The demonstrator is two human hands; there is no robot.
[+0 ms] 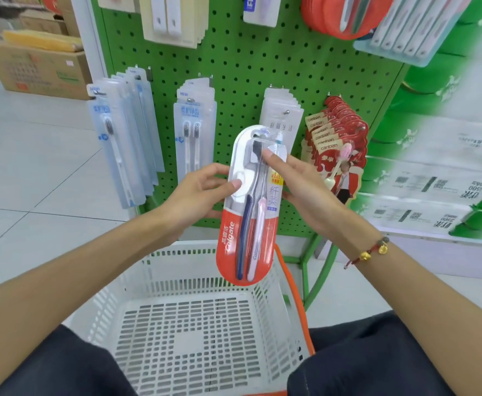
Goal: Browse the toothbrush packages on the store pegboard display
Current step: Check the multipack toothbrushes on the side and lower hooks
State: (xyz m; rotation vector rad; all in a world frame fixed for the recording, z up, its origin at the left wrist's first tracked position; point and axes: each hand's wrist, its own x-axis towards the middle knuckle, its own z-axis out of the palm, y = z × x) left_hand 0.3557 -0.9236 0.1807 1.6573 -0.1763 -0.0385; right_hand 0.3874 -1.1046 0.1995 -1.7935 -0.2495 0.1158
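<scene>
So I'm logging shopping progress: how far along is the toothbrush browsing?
One pick is off the pegs: the Colgate two-pack is held by the left hand and right hand, apparently being inspected. The white basket below holds nothing visible. Clear packs and red packs hanging on the pegboard remain unbrowsed.

Pale tiled floor (34,172) (glossy), cardboard boxes (38,67) stacked far left.

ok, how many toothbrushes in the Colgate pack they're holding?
2. Dark blue toothbrush on the left of the Colgate pack, pink toothbrush right beside it. Left hand and right hand grip the pack's sides; none seem hidden.
</scene>
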